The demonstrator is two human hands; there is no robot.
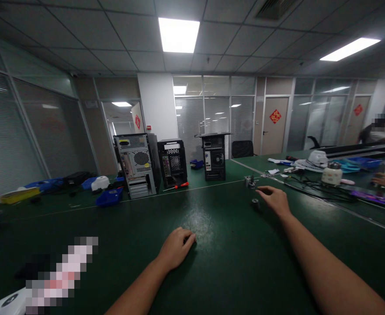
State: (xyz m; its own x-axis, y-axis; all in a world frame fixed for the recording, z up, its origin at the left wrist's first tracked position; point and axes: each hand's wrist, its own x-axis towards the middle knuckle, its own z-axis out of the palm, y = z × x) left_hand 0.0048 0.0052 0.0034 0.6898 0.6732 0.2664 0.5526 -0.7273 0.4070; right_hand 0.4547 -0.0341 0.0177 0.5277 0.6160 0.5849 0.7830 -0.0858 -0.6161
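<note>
L hand: loose fist, knuckles down on green bench, holds nothing.
R hand: stretched out, fingers part open, empty.
Metal part: on bench, just beside R fingertips.
PC cases: upright, far back.

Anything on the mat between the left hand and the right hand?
No. In the head view only bare green mat lies between the left hand and the right hand. The small metal parts sit beyond the right hand's fingers.
</note>
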